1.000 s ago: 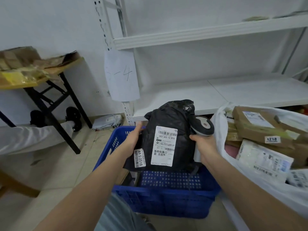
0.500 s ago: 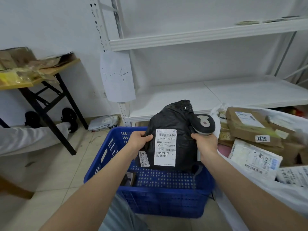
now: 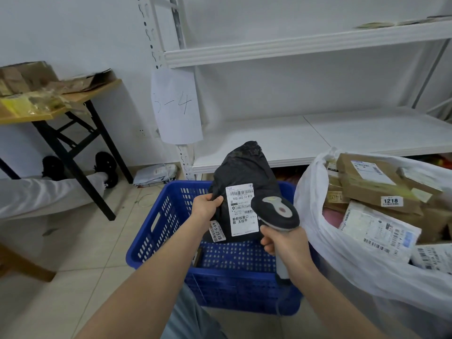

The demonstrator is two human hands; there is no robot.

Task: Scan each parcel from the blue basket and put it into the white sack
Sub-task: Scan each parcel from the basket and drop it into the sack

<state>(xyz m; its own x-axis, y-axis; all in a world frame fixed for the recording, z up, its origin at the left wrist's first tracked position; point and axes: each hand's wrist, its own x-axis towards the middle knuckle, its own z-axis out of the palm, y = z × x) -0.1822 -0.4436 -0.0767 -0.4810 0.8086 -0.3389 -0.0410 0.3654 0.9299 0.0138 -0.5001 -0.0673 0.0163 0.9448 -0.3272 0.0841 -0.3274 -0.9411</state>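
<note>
My left hand (image 3: pixel 206 207) grips the left edge of a black plastic parcel (image 3: pixel 244 172), holding it upright over the blue basket (image 3: pixel 156 231). A white shipping label (image 3: pixel 241 209) faces me. My right hand (image 3: pixel 286 245) grips the handle of a grey and black barcode scanner (image 3: pixel 276 212), whose head sits in front of the label's right side. The white sack (image 3: pixel 325 236) stands open at the right, with several boxes and bagged parcels inside. Part of the basket floor is hidden by the parcel and my arms.
White metal shelving (image 3: pixel 305 42) rises behind the basket with a paper sign (image 3: pixel 177 106) hanging on its post. A wooden folding table (image 3: pixel 71 99) with cardboard stands at left. Another person's leg (image 3: pixel 49 194) stretches under it. Flat mailers (image 3: pixel 156 173) lie on the tiled floor.
My right hand let go of the parcel's right edge and swung the scanner round in front of the label. My left hand now holds the parcel alone, slightly farther back.
</note>
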